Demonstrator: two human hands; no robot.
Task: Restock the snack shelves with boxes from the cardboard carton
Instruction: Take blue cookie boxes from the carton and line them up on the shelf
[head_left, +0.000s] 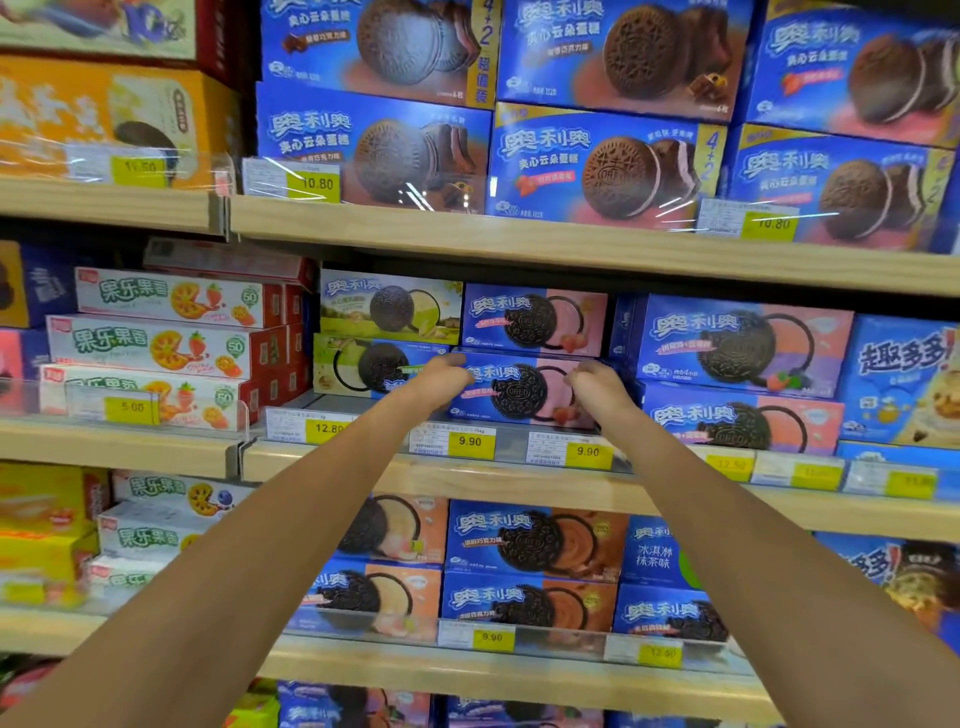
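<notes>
A blue and pink cookie box (524, 392) lies on the middle shelf (519, 480), under a matching box (535, 319). My left hand (441, 376) grips its upper left corner and my right hand (597, 382) grips its upper right corner. Both arms reach up and forward from the bottom of the view. The cardboard carton is out of view.
Green-fronted cookie boxes (384, 332) stand left of the held box and wider blue boxes (737, 374) to its right. White and red fruit-biscuit boxes (156, 345) fill the left. Yellow price tags (470, 441) line the shelf edges. Shelves above and below are packed with boxes.
</notes>
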